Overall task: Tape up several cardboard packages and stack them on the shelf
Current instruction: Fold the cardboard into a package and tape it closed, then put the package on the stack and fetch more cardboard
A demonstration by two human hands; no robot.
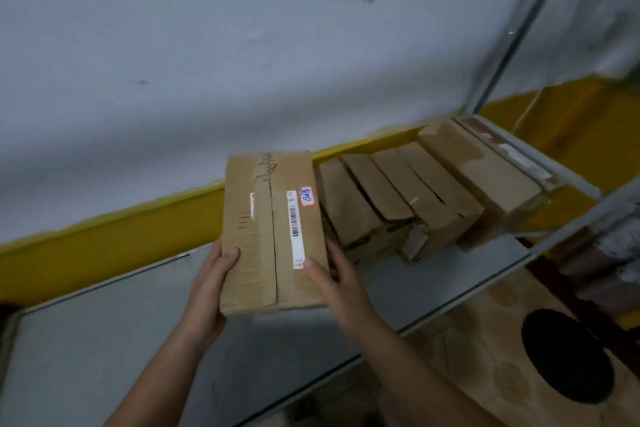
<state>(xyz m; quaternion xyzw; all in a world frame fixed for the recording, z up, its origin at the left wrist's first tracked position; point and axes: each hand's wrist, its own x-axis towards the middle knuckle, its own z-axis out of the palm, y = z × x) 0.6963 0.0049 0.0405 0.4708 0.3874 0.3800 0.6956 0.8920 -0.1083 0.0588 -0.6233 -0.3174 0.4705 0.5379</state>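
A flat cardboard package (273, 232) with a white barcode strip and a small red-edged label is held above the grey shelf (114, 340), its long side pointing at the wall. My left hand (207, 291) grips its near left corner, thumb on top. My right hand (332, 281) grips the near right edge, thumb on the barcode strip. To its right, several more cardboard packages (415, 194) lean against one another in a row on the shelf.
A grey wall with a yellow band (104, 253) runs behind the shelf. A metal upright (519, 28) rises at the right. Below the shelf's front edge lies patterned floor with a black round shape (568, 354).
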